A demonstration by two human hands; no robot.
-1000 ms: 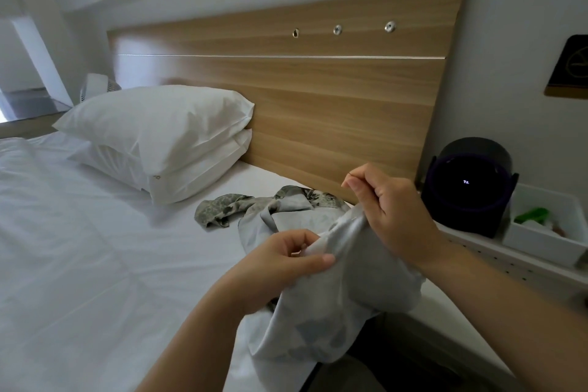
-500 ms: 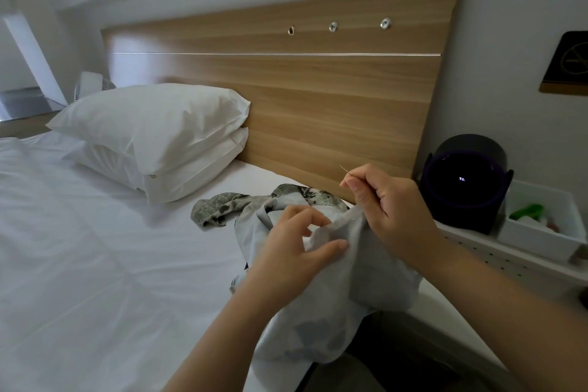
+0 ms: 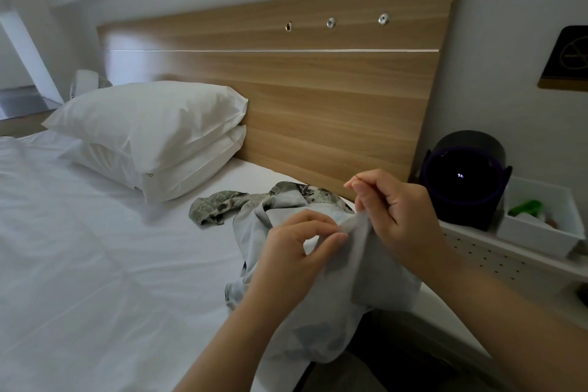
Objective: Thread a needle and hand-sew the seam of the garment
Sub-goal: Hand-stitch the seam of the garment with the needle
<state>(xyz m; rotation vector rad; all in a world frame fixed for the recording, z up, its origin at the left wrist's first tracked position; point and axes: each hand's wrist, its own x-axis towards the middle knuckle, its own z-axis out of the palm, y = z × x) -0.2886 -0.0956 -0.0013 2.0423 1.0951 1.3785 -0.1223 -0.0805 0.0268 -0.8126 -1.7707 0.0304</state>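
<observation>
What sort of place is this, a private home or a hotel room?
Probably a hotel bedroom, though I cannot be sure: a bed in plain white sheets, two stacked white pillows, a wide wooden headboard, and a dark sign on the wall.

The garment [image 3: 366, 267] is pale grey-blue with a faint darker print, its part nearest the head edge of the bed [image 3: 95, 248] shows a grey-green leafy pattern, and the needle [image 3: 357, 176] is a thin dark line. The sheet [image 3: 79, 296] and pillows [image 3: 152, 118] are plain white, the headboard [image 3: 318, 99] light wood grain in level bands with a thin silvery line. Past the bed's right edge stand a black round device [image 3: 461, 188] with a purple rim and a white tray [image 3: 541, 234] holding a green object [image 3: 525, 207].
</observation>
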